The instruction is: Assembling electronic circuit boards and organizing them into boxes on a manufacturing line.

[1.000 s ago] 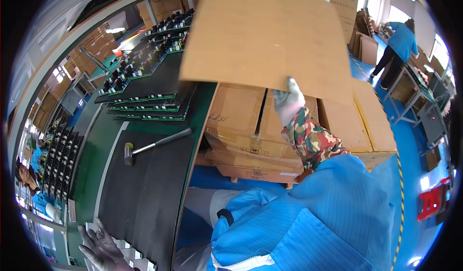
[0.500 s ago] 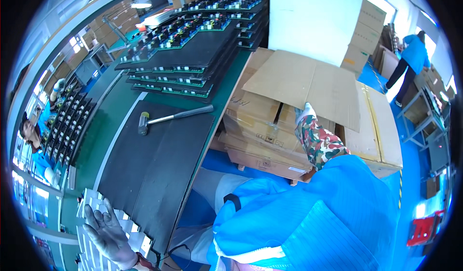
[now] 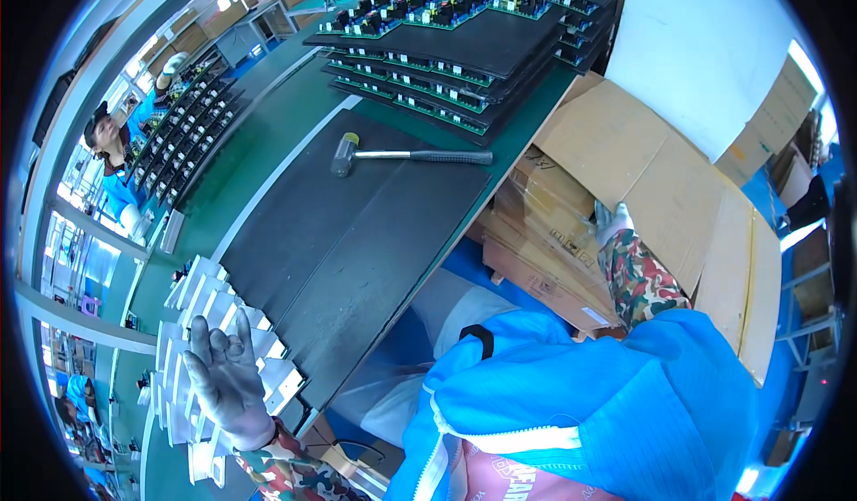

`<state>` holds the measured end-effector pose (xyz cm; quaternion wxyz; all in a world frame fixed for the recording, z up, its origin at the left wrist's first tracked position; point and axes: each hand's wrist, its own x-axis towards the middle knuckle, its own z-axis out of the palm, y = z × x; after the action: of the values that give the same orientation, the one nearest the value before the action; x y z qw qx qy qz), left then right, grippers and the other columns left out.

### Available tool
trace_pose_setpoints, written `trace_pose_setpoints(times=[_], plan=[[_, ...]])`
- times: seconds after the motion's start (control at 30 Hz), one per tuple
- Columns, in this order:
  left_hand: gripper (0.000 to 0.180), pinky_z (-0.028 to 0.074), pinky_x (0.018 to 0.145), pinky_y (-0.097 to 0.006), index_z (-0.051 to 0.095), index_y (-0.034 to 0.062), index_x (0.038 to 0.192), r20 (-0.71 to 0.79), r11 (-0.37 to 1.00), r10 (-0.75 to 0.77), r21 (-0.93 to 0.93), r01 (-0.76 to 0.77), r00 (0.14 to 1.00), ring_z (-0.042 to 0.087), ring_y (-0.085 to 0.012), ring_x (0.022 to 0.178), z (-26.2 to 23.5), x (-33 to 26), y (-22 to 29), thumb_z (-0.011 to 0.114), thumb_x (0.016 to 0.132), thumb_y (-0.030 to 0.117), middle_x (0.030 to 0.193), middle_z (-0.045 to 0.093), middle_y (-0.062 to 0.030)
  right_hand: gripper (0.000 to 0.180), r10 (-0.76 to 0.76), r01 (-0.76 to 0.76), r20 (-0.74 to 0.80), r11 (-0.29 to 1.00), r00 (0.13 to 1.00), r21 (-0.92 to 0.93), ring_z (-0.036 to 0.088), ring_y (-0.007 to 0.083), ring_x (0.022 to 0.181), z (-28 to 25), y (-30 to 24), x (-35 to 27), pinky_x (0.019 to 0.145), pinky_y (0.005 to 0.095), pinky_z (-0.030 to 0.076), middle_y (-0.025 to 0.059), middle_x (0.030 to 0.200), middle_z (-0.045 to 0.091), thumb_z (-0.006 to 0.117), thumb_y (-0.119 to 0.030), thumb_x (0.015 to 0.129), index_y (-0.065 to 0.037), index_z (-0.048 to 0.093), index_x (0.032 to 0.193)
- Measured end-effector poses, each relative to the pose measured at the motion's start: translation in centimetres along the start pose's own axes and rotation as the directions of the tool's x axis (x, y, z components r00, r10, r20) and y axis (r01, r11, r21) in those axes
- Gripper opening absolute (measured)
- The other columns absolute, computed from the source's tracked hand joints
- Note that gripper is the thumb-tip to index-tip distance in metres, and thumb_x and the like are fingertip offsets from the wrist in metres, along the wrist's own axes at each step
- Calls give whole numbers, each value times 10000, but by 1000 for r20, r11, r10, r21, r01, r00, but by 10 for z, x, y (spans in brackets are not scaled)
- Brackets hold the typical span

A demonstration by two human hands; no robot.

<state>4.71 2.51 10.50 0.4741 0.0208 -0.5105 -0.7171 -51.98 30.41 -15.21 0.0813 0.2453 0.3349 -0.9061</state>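
Note:
My left hand point(image 3: 225, 378), in a pale grey glove, is held palm up with its fingers apart and partly bent, empty. It is over a row of white metal channel pieces point(image 3: 192, 309) at the bench's near left end. On the right, my gloved right hand point(image 3: 612, 222) grips the near edge of a flat brown cardboard sheet point(image 3: 665, 166), thumb on top; the other fingers are partly hidden. Under the sheet stand taped cardboard boxes point(image 3: 544, 202). A hammer point(image 3: 344, 155) with a dark grip lies on the black mat point(image 3: 357, 215).
Stacked black boards carrying circuit boards point(image 3: 428, 64) stand at the bench's far end. A person in blue point(image 3: 116, 153) is by a rack of boards point(image 3: 187, 131) at the left. A white panel point(image 3: 705, 55) rises behind the boxes.
The view has swung left, so the bench sits further right in the picture. My right hand still holds the cardboard sheet, which now slants down to the right. My left hand stays raised and empty.

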Motion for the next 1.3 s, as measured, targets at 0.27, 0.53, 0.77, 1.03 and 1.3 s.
trace_pose_setpoints(times=[0.27,0.53,0.77,1.03,1.3], plan=[[456,252,1153,-527,477,6,1354,-101,989,66,135,-52,993,584,-180,1113,-6,-7,3,395,1039,326,1203,628,-71,564,351,-372,-125,862,928,-345,628,216,970,-1,4,-43,723,318,471,47,1136,655,342,-547,990,-66,568,1181],[298,449,953,-348,650,25,1181,-270,41,249,962,268,930,612,-244,1058,1,-36,42,602,912,141,1096,659,-133,381,763,634,633,426,132,-646,659,198,769,101,18,-233,736,307,539,120,936,665,595,-267,920,-22,598,1211],[524,265,1131,-528,549,-10,1240,-119,-745,-166,665,-46,979,503,-418,1131,-26,-72,18,661,800,252,1213,565,-189,499,548,929,765,328,-337,174,632,331,1026,221,26,-270,893,381,508,172,1156,631,685,-205,823,-26,565,1273],[224,342,1100,-453,680,45,976,-71,-668,-122,744,-29,990,578,-369,913,-24,-33,6,644,777,143,800,661,-156,565,114,917,993,-397,10,36,581,374,1115,413,-35,-153,963,414,456,214,1273,564,589,-385,906,-144,465,1402],[264,370,1072,-484,674,83,1049,79,-385,-363,895,-226,929,615,-335,909,-10,43,-75,630,840,238,920,682,-123,596,425,733,836,-679,348,40,507,345,1254,516,92,-76,1062,417,383,201,1324,559,384,-503,966,-65,518,1348]])
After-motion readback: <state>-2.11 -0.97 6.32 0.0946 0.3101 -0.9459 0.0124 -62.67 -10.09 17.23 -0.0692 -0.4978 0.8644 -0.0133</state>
